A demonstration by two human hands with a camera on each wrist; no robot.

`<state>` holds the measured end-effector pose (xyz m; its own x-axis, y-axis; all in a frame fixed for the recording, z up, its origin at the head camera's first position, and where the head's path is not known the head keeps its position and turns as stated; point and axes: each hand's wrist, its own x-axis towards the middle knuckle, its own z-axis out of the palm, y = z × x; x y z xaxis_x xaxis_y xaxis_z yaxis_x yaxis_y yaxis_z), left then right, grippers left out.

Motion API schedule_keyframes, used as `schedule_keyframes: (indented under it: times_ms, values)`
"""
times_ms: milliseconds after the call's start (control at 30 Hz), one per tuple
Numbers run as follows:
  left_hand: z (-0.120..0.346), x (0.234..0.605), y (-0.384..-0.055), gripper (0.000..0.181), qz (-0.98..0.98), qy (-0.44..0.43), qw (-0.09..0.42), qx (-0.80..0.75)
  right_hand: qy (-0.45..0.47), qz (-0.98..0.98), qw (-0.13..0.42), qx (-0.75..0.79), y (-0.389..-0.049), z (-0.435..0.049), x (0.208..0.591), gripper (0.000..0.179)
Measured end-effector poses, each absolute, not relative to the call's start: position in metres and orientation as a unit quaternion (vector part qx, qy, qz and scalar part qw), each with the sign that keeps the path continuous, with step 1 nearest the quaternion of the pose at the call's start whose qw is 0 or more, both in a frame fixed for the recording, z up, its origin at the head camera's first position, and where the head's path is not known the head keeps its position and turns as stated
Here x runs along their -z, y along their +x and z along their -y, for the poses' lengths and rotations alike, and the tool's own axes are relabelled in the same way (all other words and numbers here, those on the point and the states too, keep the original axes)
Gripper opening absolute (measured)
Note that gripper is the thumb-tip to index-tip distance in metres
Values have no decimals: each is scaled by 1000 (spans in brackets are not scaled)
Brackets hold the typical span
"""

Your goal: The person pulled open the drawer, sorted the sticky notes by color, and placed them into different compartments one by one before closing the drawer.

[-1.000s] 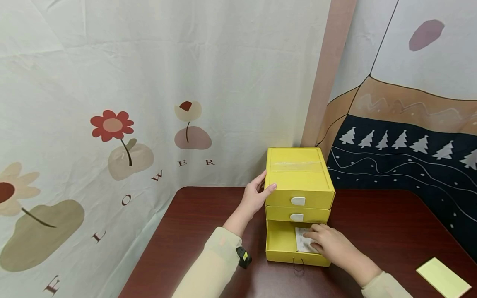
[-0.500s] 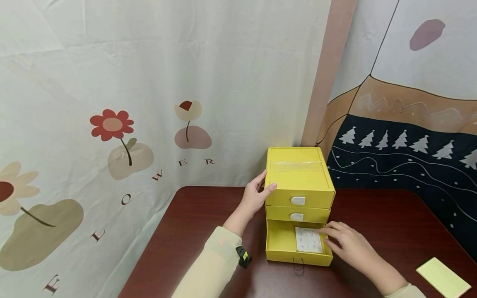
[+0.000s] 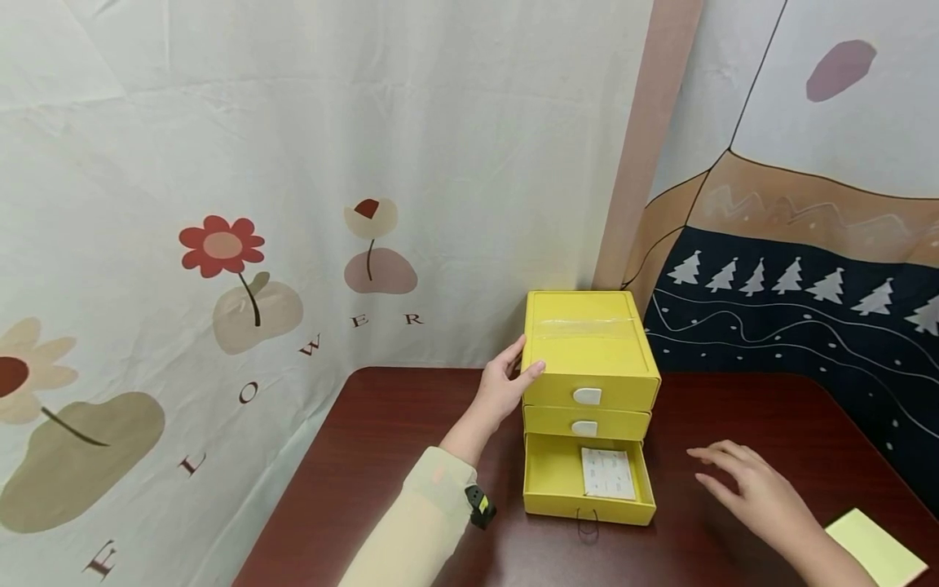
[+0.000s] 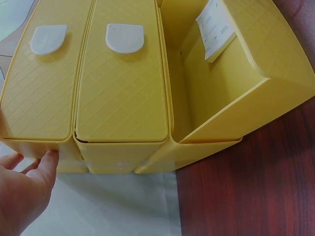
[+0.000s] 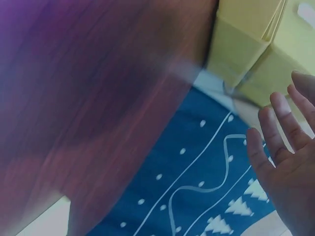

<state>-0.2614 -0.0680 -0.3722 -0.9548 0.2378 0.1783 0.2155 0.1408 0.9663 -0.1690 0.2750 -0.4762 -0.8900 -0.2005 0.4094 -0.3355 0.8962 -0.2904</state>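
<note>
A yellow drawer box [image 3: 590, 355] with three drawers stands on the table. Its bottom drawer [image 3: 553, 507] is pulled out, and a white printed pad or packet [image 3: 608, 474] lies in it toward the right. My left hand [image 3: 500, 390] rests against the upper left side of the box, thumb at the top edge; in the left wrist view its fingertips [image 4: 49, 160] touch the side wall. Over the table to the right of the box is my right hand [image 3: 759, 487], holding nothing, with fingers spread and loosely bent in the right wrist view.
A pale yellow-green pad [image 3: 876, 548] lies at the right of the dark red table [image 3: 411, 424], partly behind the right forearm. Two upper drawers with white tabs [image 3: 587, 396] are closed. Printed curtains [image 3: 469, 147] hang behind the table.
My right hand has drawn out of the bottom drawer and moved right, leaving the white pad or packet lying there. The left hand has stayed on the box.
</note>
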Motion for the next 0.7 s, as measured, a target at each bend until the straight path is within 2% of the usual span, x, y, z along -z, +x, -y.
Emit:
schedule_keyframes:
  times_ms: [200,700]
  values:
    - [68,373,-261,65,-757,148,10,-636,89,971,106,-195,-165,-299,480,44]
    - [67,374,-261,64,-753,152,6,-640,36,987,11,-155,-167,-368,502,80]
